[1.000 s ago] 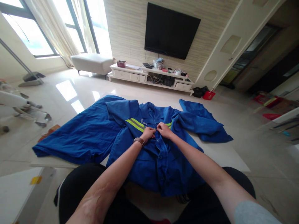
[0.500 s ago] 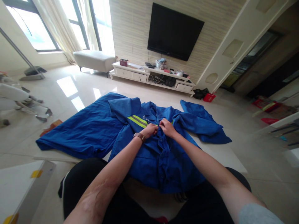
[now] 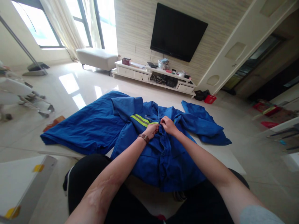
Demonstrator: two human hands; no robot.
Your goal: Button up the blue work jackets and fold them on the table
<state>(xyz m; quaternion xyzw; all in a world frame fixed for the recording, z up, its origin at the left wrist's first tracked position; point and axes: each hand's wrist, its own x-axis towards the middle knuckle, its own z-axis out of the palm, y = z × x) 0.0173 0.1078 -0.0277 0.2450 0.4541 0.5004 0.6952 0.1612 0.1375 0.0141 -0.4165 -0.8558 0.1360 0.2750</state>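
A blue jacket (image 3: 144,155) with a yellow-green and grey stripe lies spread in front of me, its collar away from me. My left hand (image 3: 152,130), with a brown watch on the wrist, pinches the front edge of the jacket at stripe height. Close beside it, my right hand (image 3: 167,125) pinches the same front opening from the other side. The fingertips nearly meet. Buttons show down the front below my hands. More blue cloth (image 3: 86,124) lies to the left, partly beside the jacket's sleeve.
The clothes lie on a low white table (image 3: 224,155). A white box-like piece with yellow corners (image 3: 21,183) stands at the lower left. Farther off are a white cabinet (image 3: 133,73), a padded bench (image 3: 98,59) and a wheeled chair (image 3: 16,90).
The view has shifted slightly. Both hands remain at the jacket's front opening, with only small finger movement.
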